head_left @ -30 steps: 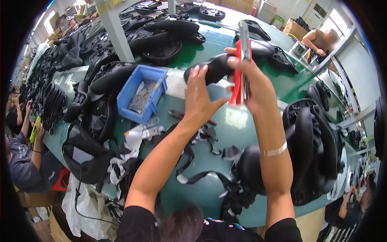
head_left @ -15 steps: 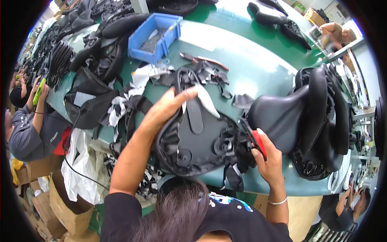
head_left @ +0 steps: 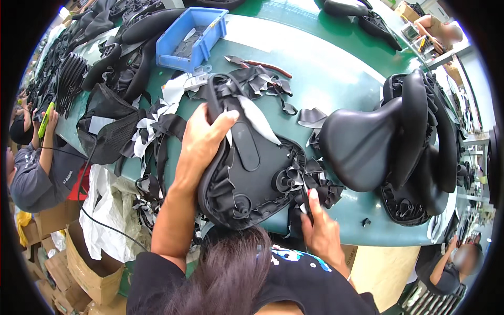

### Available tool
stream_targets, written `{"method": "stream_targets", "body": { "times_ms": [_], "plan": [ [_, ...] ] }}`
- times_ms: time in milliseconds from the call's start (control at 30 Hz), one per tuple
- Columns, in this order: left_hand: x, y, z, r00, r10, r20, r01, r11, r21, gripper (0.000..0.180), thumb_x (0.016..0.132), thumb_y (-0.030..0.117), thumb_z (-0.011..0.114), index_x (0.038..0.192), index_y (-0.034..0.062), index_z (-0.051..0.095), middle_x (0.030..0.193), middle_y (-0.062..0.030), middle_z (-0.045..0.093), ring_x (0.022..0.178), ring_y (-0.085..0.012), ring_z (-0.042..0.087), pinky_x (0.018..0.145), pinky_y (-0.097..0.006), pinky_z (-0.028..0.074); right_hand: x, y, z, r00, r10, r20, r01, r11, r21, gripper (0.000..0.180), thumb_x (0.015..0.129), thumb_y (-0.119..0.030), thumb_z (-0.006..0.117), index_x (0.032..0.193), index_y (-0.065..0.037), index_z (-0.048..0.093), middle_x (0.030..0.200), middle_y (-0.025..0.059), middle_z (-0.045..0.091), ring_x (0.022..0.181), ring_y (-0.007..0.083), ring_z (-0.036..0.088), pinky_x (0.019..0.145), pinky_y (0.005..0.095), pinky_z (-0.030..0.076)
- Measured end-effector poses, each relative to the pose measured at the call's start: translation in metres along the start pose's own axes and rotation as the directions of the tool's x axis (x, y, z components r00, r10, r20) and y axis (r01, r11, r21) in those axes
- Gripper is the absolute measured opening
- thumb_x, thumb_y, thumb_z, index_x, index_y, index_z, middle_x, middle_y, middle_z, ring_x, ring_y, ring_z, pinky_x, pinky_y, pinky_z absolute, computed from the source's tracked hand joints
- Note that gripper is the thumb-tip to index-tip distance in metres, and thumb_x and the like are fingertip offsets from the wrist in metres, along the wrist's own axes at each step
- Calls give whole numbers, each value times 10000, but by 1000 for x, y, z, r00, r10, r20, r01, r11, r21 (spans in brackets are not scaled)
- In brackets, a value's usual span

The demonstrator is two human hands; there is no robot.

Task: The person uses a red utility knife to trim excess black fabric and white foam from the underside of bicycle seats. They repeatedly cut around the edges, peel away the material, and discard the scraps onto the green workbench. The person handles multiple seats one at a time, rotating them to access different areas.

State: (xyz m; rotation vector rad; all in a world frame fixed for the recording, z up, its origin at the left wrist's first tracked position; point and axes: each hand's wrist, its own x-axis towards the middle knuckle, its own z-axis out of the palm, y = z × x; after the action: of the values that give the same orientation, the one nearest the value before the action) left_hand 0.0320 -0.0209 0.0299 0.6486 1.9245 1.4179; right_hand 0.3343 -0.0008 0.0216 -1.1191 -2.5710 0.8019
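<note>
A black bicycle saddle (head_left: 262, 173) lies underside up on the green table, its narrow nose pointing away from me. Gathered cover material lines its rim, and a pale strip (head_left: 258, 119) lies along the nose. My left hand (head_left: 205, 134) is closed around the left side of the nose, thumb on top. At the wide rear's right edge, my right hand (head_left: 321, 231) grips a slim cutter knife (head_left: 305, 198); its red handle is mostly hidden by my fingers. The blade end meets the rim beside black cover scraps (head_left: 328, 186).
Finished-looking black saddles (head_left: 362, 142) stand stacked at the right. A blue bin (head_left: 191, 39), red-handled pliers (head_left: 260, 65) and many black and white scraps (head_left: 181, 86) lie beyond the saddle. Cardboard boxes (head_left: 94, 268) stand at lower left. Other people work at left and right.
My right hand has moved left and down with the knife, onto the saddle's right rear rim. The saddle's nose has tilted left, my left hand still on it. A small black scrap now lies on the table.
</note>
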Motion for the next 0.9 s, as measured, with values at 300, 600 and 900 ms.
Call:
{"method": "stream_targets", "body": {
  "times_ms": [300, 600, 900],
  "plan": [
    [-58, -19, -1, 971, 51, -235, -120, 949, -292, 358, 842, 257, 684, 1031, -13, 541, 887, -30, 566, 797, -96, 497, 743, -255, 430, 56, -27, -18, 971, 99, -218, 1, 909, 417, 647, 808, -92, 720, 1364, -32, 395, 1176, 148, 621, 850, 173, 656, 652, 256, 520],
    [-55, -1, 3, 794, 607, 29, -469, 583, 663, 417, 760, 330, 762, 962, 2, 603, 809, -115, 591, 778, -269, 572, 731, -379, 440, 133, -7, -28, 972, 148, -181, 5, 762, 647, 430, 807, -49, 656, 1216, -30, 527, 761, 14, 575, 573, 46, 479, 524, 227, 425],
    [-22, 5, 52, 694, 497, 521, -715, 559, 419, 349, 827, 233, 630, 560, 59, 487, 586, -87, 499, 596, -216, 469, 612, -380, 329, 61, 24, -54, 957, -253, -145, 273, 951, 144, 557, 839, -52, 648, 1362, -80, 459, 1019, 134, 694, 641, 212, 647, 617, 320, 507]
  ]
}}
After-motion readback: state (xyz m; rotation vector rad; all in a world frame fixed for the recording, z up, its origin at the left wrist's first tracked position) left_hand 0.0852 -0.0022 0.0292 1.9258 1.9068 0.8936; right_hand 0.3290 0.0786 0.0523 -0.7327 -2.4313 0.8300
